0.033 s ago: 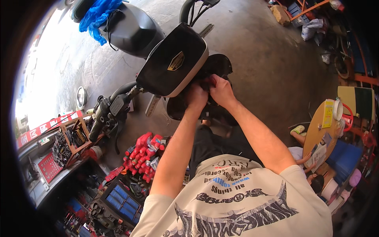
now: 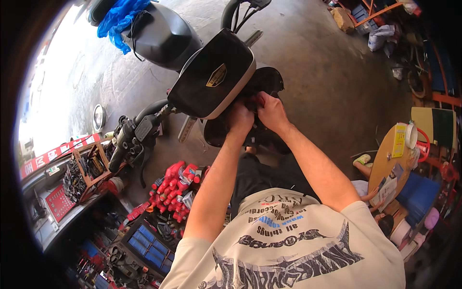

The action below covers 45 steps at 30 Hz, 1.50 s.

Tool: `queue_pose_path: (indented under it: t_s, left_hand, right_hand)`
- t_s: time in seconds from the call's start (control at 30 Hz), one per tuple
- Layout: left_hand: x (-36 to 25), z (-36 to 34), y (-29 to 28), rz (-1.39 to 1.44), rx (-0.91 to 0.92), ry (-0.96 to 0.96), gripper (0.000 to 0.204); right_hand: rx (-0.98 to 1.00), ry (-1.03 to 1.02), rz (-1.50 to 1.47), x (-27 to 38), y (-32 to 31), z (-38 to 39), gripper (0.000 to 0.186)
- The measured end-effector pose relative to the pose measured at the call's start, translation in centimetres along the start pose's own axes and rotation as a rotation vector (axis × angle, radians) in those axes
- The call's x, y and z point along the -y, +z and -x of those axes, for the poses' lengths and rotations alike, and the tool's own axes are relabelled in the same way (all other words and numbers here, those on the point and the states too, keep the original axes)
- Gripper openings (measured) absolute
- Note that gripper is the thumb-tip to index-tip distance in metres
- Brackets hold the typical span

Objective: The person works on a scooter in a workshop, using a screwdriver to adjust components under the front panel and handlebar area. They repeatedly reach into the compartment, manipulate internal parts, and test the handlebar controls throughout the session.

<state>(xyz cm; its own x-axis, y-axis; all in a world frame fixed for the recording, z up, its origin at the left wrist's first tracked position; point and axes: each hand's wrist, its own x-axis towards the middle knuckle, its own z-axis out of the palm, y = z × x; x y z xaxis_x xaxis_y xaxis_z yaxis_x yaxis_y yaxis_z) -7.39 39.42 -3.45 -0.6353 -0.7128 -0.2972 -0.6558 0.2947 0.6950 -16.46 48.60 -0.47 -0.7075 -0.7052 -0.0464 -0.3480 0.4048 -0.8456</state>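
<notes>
A motorcycle stands before me, its front cover (image 2: 211, 72) a glossy black panel with a light rim and a gold-edged badge. My left hand (image 2: 240, 119) reaches in under the cover's lower edge, and its fingers are hidden there. Close beside it, my right hand (image 2: 272, 112) is closed, with curled fingers around something small and dark that I cannot make out. A bit of red shows at its fingertips. Both hands work above the black front fender (image 2: 267, 79), just below the cover. The handlebar grip with its levers (image 2: 132, 132) juts out at the left.
Behind the cover are the grey tank (image 2: 166, 38) and a blue plastic bag (image 2: 118, 24). Red bottles (image 2: 175, 190) are heaped at lower left, near a cluttered workbench (image 2: 48, 231). At right, a person's arm (image 2: 370, 194) rests by a round wooden table (image 2: 385, 154).
</notes>
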Motion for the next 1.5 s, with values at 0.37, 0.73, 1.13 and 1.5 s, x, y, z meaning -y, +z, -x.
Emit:
queue_pose_path:
  t_s: [0.37, 0.73, 1.13, 1.5]
  left_hand:
    - [-3.1, -1.2, 0.0, -0.099, -0.091, -0.174, 0.030]
    - [-1.9, -0.6, 1.1, 0.140, -0.158, -0.365, 0.032]
    - [-3.1, 3.4, 1.3, 0.254, -0.248, -0.201, 0.025]
    - [-3.6, 5.1, 0.9, -0.242, -0.399, -0.036, 0.017]
  right_hand:
    - [0.130, 0.034, -0.060, -1.6, -1.4, -2.0, 0.013]
    - [0.315, -0.004, -0.349, -4.4, -1.7, -4.1, 0.013]
    - [0.574, 0.339, -0.478, -4.2, -0.9, -5.9, 0.013]
    - [0.590, 0.509, -0.543, -2.1, -1.0, -6.6, 0.002]
